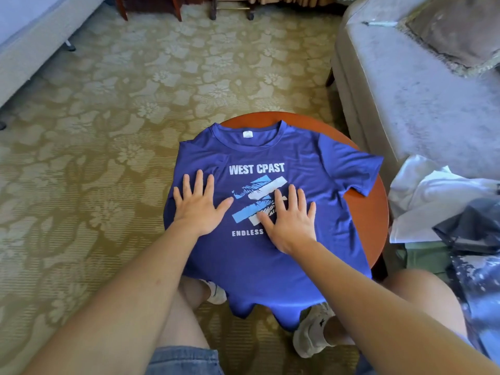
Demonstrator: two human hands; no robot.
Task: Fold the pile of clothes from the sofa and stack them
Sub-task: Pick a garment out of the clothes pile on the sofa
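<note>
Hands: my left hand (pixel 198 203) and right hand (pixel 290 220) lie spread flat on the shirt (pixel 270 155).
Shirt: collar far, hem near.
Right side: sleeve (pixel 359 171), nearer my right hand.

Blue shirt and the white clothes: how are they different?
The blue shirt lies spread flat on the round table; the white clothes sit crumpled on the sofa. The left hand and right hand press the blue shirt; no hand touches the white clothes. Neither is folded yet.
</note>
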